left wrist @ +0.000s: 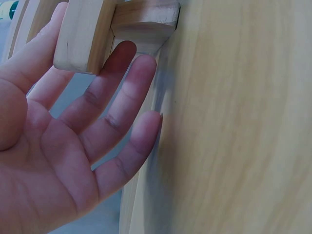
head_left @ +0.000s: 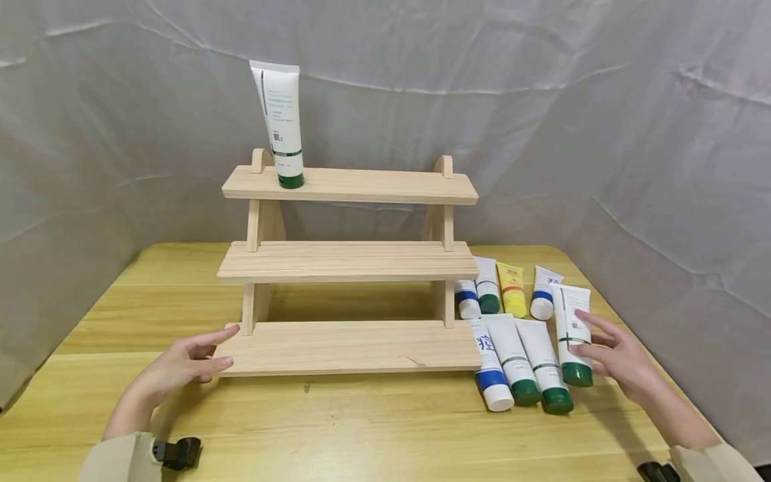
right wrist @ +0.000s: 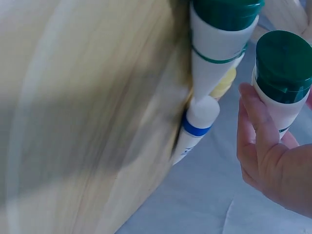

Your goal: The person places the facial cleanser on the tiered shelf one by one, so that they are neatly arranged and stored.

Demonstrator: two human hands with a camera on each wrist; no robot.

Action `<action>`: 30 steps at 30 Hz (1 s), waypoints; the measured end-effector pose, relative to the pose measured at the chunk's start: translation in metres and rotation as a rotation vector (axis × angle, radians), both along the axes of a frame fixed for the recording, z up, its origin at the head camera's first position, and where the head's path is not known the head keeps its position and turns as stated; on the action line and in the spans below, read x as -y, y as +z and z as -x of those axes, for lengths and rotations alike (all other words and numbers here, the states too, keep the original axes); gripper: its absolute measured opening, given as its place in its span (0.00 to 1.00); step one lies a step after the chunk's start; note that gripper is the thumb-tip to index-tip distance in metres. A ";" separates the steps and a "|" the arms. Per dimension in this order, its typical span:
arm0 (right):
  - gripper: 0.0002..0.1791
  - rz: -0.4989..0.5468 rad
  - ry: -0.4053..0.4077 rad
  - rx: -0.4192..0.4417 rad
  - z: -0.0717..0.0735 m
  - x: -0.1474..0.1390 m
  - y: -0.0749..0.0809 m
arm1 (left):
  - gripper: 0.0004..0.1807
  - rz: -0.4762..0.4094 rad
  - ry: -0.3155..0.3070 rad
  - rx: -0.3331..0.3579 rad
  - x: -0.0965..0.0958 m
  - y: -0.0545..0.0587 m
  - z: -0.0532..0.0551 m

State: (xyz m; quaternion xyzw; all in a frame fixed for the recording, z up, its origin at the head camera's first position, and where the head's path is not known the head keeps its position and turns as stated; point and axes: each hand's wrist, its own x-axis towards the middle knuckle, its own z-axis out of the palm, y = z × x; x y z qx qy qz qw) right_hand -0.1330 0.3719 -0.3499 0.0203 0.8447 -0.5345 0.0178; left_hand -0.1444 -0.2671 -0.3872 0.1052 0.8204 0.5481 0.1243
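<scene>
A three-tier wooden display stand stands upright on the table. At the left end of its bottom board, my left hand holds the edge between thumb and fingers; the other fingers stretch loosely beside the wood. My right hand grips a white squeeze tube, its green cap pointing down. This tube is tilted over the right side of the table, beside other tubes lying there. On the top tier, towards the left, a similar white tube stands on its green cap.
Right of the stand lie several tubes: white ones with green caps, white-and-blue ones and a yellow one. Some are partly hidden by the stand. Grey cloth hangs behind and beside the wooden table.
</scene>
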 end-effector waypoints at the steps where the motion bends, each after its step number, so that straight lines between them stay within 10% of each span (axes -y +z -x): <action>1: 0.37 0.004 0.000 -0.002 0.001 0.001 0.001 | 0.30 0.001 0.002 0.001 0.000 0.000 0.000; 30: 0.39 0.218 -0.026 -0.038 0.013 0.046 0.024 | 0.30 -0.011 -0.009 0.002 -0.001 0.001 -0.001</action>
